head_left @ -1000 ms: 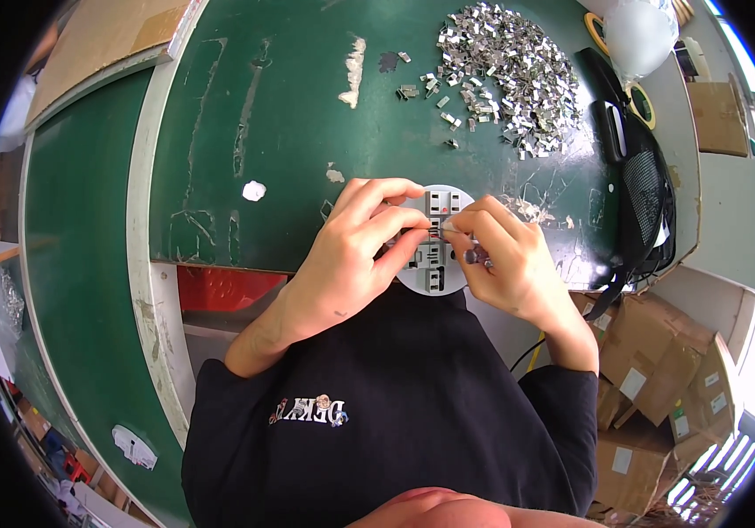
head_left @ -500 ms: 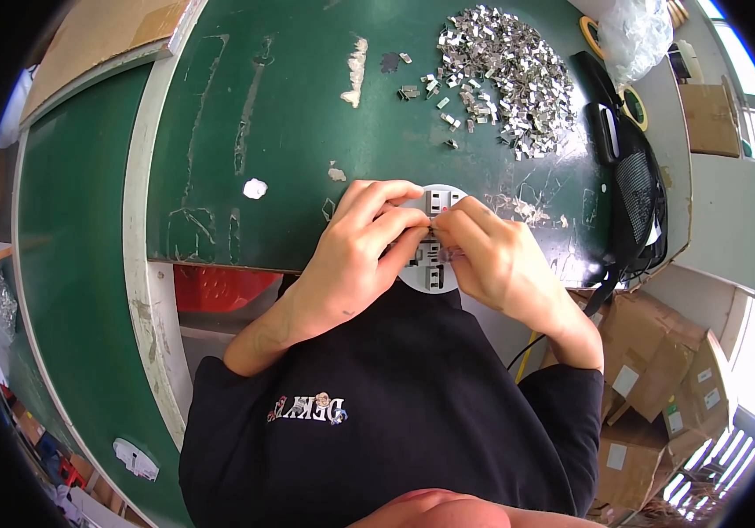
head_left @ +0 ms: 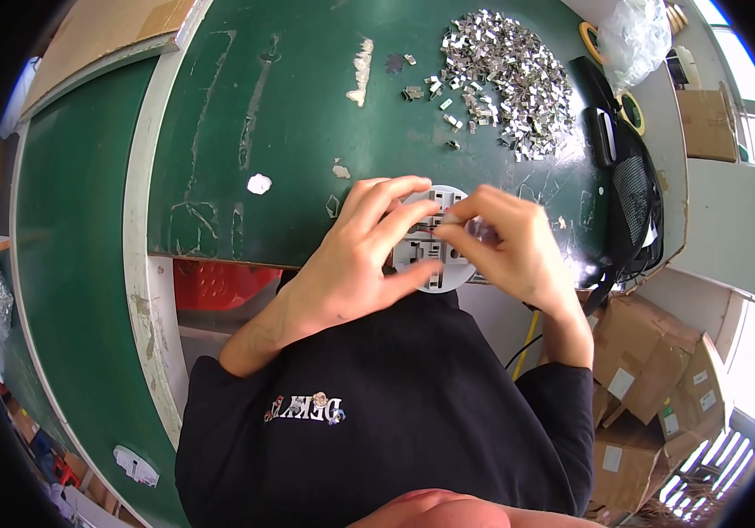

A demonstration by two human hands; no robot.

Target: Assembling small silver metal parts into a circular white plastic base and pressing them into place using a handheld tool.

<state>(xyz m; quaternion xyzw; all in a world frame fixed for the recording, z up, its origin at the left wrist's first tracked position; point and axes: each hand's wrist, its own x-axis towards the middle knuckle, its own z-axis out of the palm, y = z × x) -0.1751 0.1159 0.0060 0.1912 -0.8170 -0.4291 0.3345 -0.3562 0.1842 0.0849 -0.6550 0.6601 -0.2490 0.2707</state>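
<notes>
A round, light grey plastic base (head_left: 456, 276) with slots and raised blocks lies at the table's near edge, close against my black shirt. My left hand (head_left: 358, 251) holds it from the left, its fingers bent over the far part and its thumb spread out low across the front. Above the base's right side, my right hand (head_left: 522, 251) has thumb and forefinger brought together in a pinch. Whatever is between those fingertips is too small and blurred to name. Part of the base is covered by both hands.
A heap of small shiny metal clips (head_left: 514, 79) covers the far right of the green table (head_left: 298, 106), with several loose ones beside it. A black mesh bag (head_left: 637, 198) lies at the right edge. Cardboard boxes (head_left: 659, 370) stand below right.
My left thumb has moved away from the forefinger, toward the front of the base. My right hand has lifted slightly to the right, uncovering more of the base's middle.
</notes>
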